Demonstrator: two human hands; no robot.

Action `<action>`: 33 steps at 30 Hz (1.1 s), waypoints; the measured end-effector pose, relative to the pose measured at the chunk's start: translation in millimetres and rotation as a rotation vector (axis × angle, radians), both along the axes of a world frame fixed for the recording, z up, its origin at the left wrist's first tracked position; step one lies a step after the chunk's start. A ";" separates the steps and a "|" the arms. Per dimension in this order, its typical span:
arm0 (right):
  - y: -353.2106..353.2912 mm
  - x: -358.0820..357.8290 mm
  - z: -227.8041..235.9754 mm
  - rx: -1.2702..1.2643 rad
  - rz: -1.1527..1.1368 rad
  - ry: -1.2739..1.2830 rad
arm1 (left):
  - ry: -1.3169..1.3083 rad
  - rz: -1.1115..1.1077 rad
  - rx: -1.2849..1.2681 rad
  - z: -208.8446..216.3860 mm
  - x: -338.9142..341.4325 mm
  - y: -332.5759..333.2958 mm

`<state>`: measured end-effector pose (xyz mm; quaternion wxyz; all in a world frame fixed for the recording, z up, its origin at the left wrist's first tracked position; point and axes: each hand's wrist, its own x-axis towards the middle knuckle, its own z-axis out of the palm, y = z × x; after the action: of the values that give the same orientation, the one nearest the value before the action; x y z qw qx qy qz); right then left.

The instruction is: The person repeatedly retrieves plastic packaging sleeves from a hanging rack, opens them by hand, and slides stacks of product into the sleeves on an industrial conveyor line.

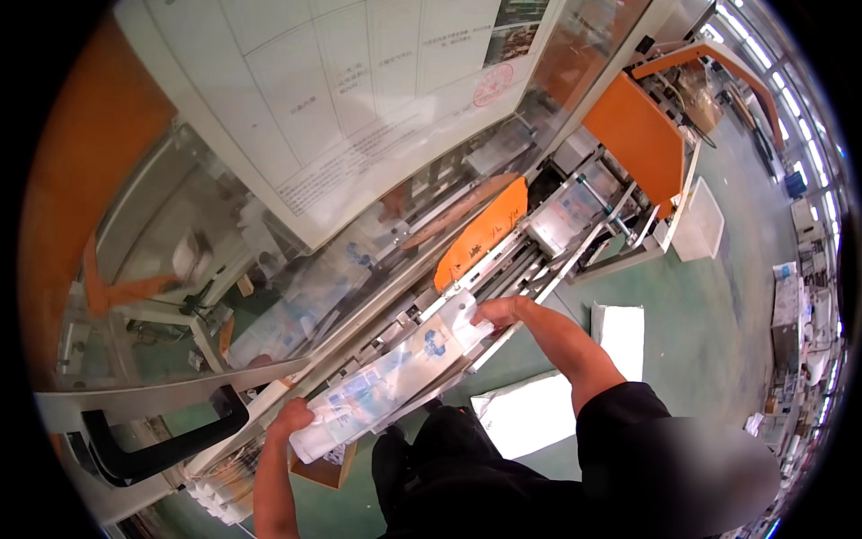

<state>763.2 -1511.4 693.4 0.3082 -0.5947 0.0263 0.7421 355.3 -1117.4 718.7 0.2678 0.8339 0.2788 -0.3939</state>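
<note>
A long white plastic-wrapped pack (382, 382) with blue printing lies slantwise over the metal rails of a machine, in front of me. It may be several packs in a row; I cannot tell. My left hand (292, 416) grips its near left end, with the fingers partly hidden. At the far right end my right hand (499, 312) is closed on the wrap, its fingers curled over the edge. Farther along the rails (539, 278) rests another white and blue pack (564, 216), apart from my hands.
A clear machine door with a black handle (171, 440) stands on the left, a printed sheet (359, 99) behind it. An orange plate (485, 235) rises beside the rails. White sacks (530, 413) lie on the green floor; an open cardboard box (328, 472) is below my left hand.
</note>
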 end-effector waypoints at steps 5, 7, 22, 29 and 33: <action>2.6 -1.6 -2.2 -0.024 0.016 0.016 | -0.026 -0.003 -0.011 -2.1 -5.2 3.4; 6.2 -4.4 -0.9 -0.013 -0.012 -0.002 | -0.042 -0.004 -0.001 -4.5 -8.3 5.1; 1.9 2.9 -37.7 -0.048 0.214 -0.327 | -0.052 0.017 -0.048 -14.1 -12.6 -2.5; 8.2 -4.2 22.3 -0.081 0.163 -0.395 | -0.089 -0.023 -0.047 -10.2 -8.9 -7.7; 16.3 -9.8 31.4 -0.087 0.177 -0.449 | -0.050 -0.034 -0.003 -18.5 -16.1 -2.5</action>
<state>753.4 -1495.1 724.8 0.2142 -0.7574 -0.0635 0.6136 339.1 -1119.9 700.2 0.2695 0.8476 0.2573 -0.3779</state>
